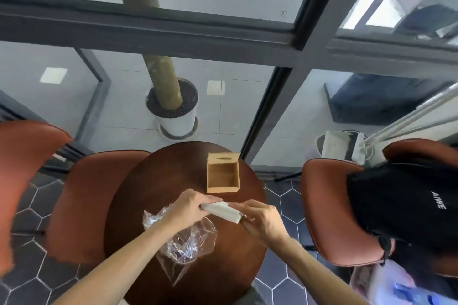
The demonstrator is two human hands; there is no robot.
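With left hand [188, 208], grips one end of the tissue stack [221, 210]; with right hand [262, 221], pinches the other end, likely to hold the sheets squared between them. Has the plastic wrapper [195, 242] under the left wrist and the open wooden box [223, 189] just beyond both hands, seemingly ready for loading.

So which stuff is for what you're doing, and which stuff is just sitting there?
For the job:
- white tissue stack, held at its ends by the left hand and the right hand
- open wooden box
- clear plastic wrapper, lying empty on the table

Just lying about:
- potted plant
- orange chairs
- black bag
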